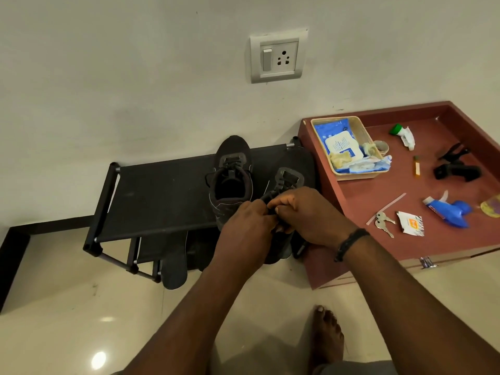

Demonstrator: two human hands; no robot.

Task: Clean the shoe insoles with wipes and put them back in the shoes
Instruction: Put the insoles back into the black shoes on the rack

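Far left: black rack against the wall, an insole leaning at its front, on the floor. On the rack top, left shoe upright, mouth open, toe toward the wall. Just right of it, right shoe, both hands at its collar: left hand curled, grip pinching the tongue or laces; right hand likewise clamped on the same shoe, fingertips touching the left's. Right again, red bench carrying a basket with wipes pack, then keys, a sachet, a blue sprayer.
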